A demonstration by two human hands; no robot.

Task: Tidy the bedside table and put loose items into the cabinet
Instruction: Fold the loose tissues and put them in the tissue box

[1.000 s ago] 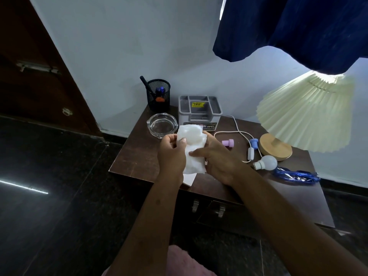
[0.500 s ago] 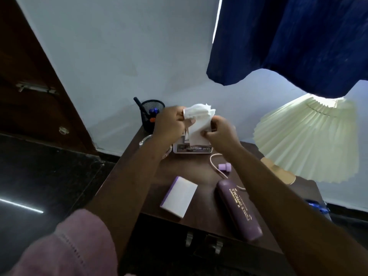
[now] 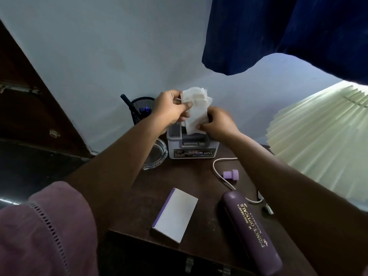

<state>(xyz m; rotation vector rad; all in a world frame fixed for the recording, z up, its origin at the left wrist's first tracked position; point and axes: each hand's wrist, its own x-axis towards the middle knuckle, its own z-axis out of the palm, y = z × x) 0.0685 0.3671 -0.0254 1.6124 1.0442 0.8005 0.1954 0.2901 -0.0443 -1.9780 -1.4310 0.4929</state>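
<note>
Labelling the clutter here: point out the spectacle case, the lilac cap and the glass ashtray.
spectacle case (image 3: 252,234), head view, lettered side
lilac cap (image 3: 230,174), head view, its body
glass ashtray (image 3: 161,155), head view, right side

- Dark brown bench (image 3: 201,182).
- Back: mesh pen cup (image 3: 142,108), glass ashtray (image 3: 157,156), grey box (image 3: 192,149).
- Middle: white cable (image 3: 218,172), small purple cap (image 3: 230,173).
- Front: white packet (image 3: 176,214), purple glasses case (image 3: 252,230).

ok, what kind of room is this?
Probably a bedroom corner at home: a dark wooden bedside table stands against the wall, a lamp with a pleated shade sits on it, and a dark blue curtain hangs above.
</note>
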